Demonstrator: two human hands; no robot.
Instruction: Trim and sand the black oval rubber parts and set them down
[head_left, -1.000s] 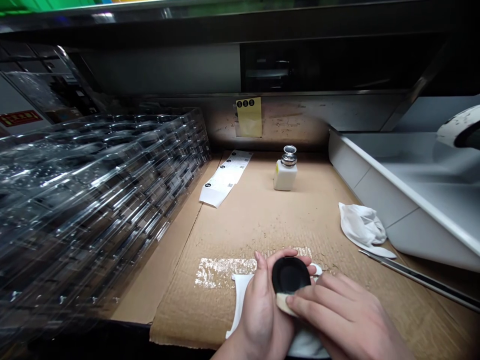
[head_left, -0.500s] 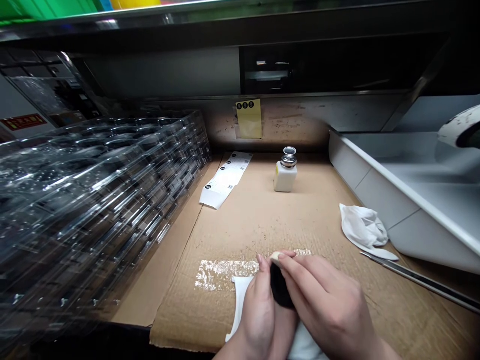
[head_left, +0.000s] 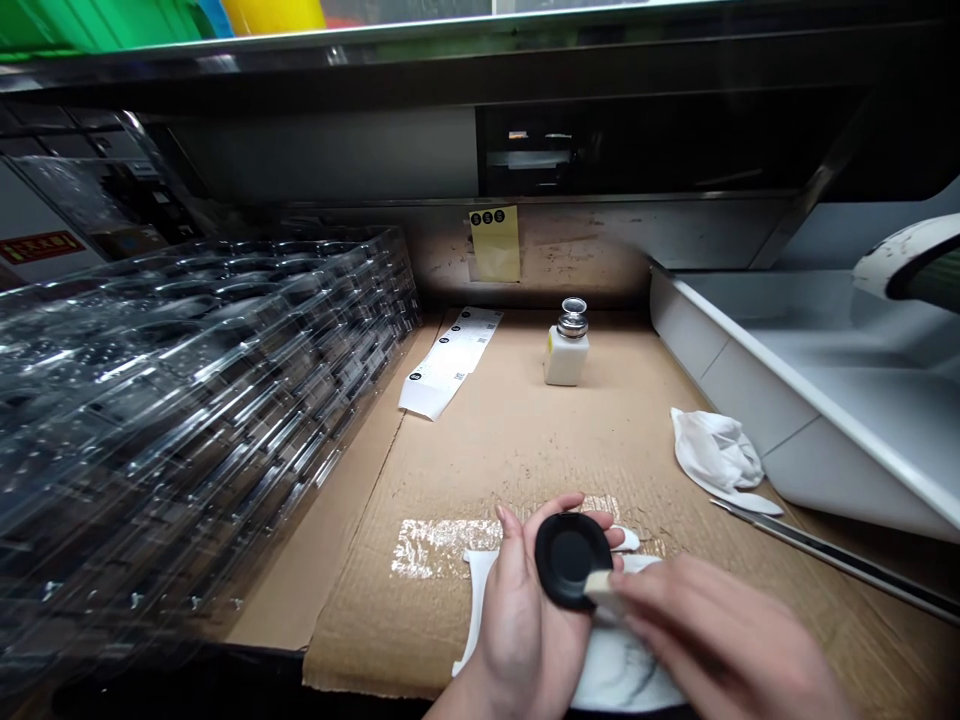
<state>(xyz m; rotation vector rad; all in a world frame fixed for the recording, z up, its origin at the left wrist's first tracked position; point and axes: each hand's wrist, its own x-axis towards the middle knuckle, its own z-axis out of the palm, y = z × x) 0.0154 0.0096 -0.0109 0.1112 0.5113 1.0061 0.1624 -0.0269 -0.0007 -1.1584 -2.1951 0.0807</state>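
Note:
A black round, shallow, dish-shaped part (head_left: 574, 555) lies face up in the palm of my left hand (head_left: 525, 610), its fingers under and around the rim. My right hand (head_left: 712, 620), partly blurred, pinches a small off-white block (head_left: 598, 585) against the part's lower right rim. Beneath both hands a white cloth (head_left: 630, 665) with dark smudges is spread on the cardboard.
Clear plastic trays (head_left: 202, 420) are stacked high on the left. A white pump bottle (head_left: 567, 355) and a label strip (head_left: 450, 360) stand and lie farther back. At right are a crumpled white cloth (head_left: 716, 450), metal tweezers (head_left: 832, 555) and a white bin (head_left: 780, 400).
The black part has turned from edge-on to facing up in my left palm, whose fingers have opened out. My right hand has moved right and down with the off-white block.

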